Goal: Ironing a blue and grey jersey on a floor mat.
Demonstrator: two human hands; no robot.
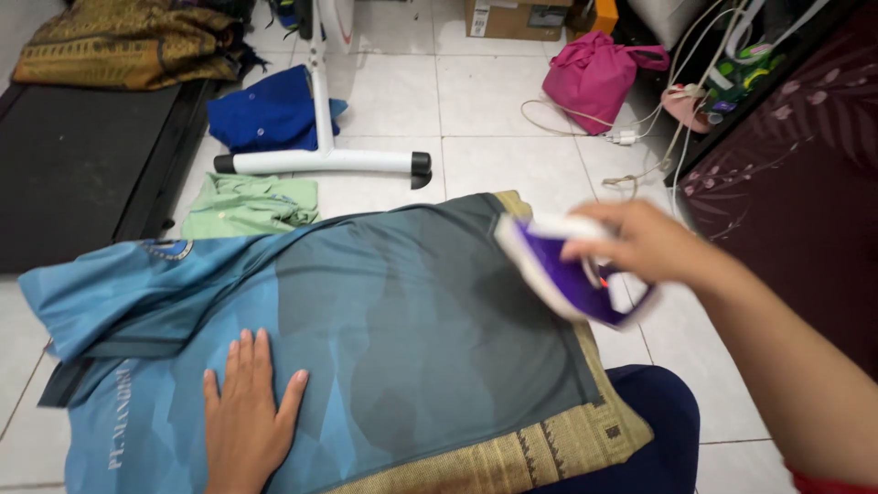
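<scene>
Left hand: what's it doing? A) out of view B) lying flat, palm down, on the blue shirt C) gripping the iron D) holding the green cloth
B: the left hand lies flat with fingers spread on the blue shirt, while the right hand holds the purple and white iron.

The purple and white iron [572,270] is smeared by motion blur, and the right hand [640,242] covers its handle, so the grip cannot be made out. The blue jersey [393,320] hides most of the woven mat [558,444], and the bottom edge cuts off both, along with the left hand's [245,412] wrist.
</scene>
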